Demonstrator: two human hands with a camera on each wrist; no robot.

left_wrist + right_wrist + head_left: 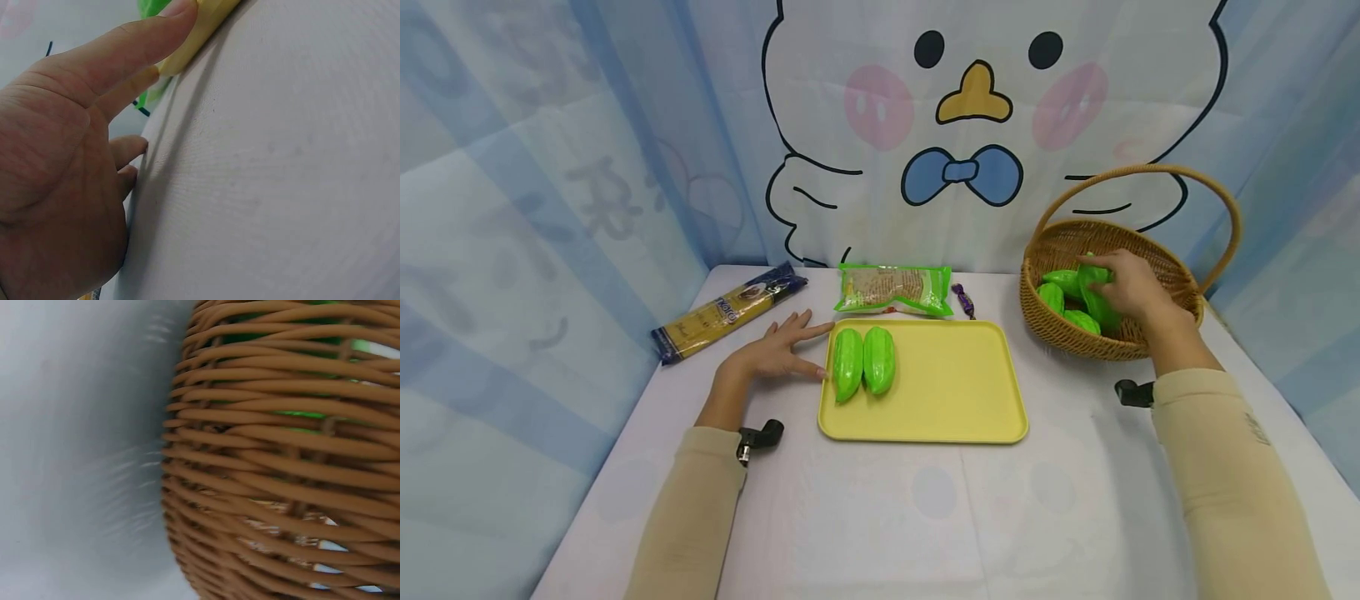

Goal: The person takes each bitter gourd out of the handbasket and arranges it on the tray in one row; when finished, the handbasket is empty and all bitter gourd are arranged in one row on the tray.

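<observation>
Two green gourd-shaped toys (864,361) lie side by side at the left end of a yellow tray (955,392). My left hand (778,354) rests flat on the table, fingers straight and touching the tray's left edge (203,28). My right hand (1123,287) reaches into a wicker basket (1075,333) and grips one green gourd (1096,292) among several more. The right wrist view shows only the basket's woven wall (275,456) with green behind it; the hand is hidden there.
A pasta packet (730,311) lies at the back left. A green snack bag (893,288) and a purple wrapped candy (964,300) sit behind the tray. Curtains enclose the white table (925,500) on three sides.
</observation>
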